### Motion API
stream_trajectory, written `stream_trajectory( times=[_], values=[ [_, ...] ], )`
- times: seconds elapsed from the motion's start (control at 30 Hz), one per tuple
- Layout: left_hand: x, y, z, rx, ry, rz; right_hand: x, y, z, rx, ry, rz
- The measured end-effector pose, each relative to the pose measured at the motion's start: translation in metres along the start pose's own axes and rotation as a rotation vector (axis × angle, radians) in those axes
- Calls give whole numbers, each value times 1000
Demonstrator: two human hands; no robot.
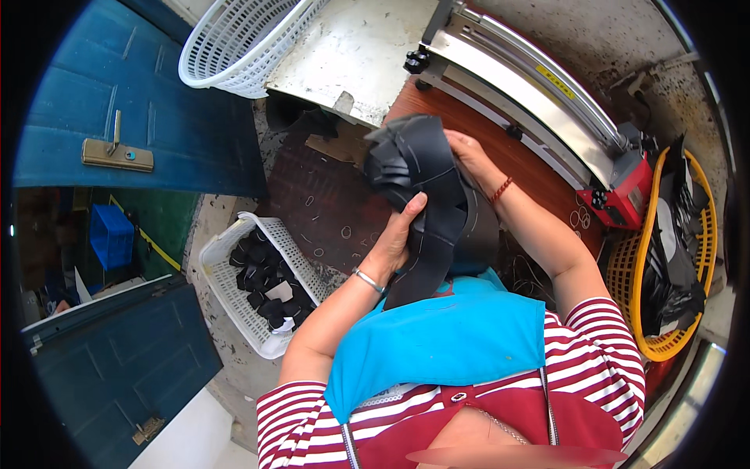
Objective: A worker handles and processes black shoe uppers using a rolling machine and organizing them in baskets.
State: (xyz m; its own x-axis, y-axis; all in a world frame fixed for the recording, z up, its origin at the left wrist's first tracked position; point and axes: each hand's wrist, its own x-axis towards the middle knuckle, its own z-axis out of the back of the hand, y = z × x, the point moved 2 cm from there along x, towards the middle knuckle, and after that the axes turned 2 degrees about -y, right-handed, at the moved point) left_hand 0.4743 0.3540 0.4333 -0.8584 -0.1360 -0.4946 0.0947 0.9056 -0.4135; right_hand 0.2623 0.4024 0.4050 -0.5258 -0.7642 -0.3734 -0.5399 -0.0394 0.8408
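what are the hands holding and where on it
Both hands hold a stack of black curved flat pieces. The left hand clasps its lower middle, thumb on the front; the right hand steadies the upper right edge from behind.

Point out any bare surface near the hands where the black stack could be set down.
Bare brown tabletop lies between the stack of black curved pieces and the long metal machine. The white rectangular basket and yellow round basket are crowded with black pieces. Rubber bands dot the dark mat.
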Motion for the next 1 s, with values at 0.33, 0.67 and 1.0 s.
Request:
stream_trajectory(
  times=[0.33, 0.67, 1.0],
  values=[
    [108, -63, 53, 164, -36, -440, 103, 30, -29, -2, -11, -103],
    [162, -64, 79, 231, -303, -598, 161, -25, 11, 7, -65, -110],
    [164, -72, 77, 119, -304, -328, 148, -14, 15, -115, -271, -186]
  ],
)
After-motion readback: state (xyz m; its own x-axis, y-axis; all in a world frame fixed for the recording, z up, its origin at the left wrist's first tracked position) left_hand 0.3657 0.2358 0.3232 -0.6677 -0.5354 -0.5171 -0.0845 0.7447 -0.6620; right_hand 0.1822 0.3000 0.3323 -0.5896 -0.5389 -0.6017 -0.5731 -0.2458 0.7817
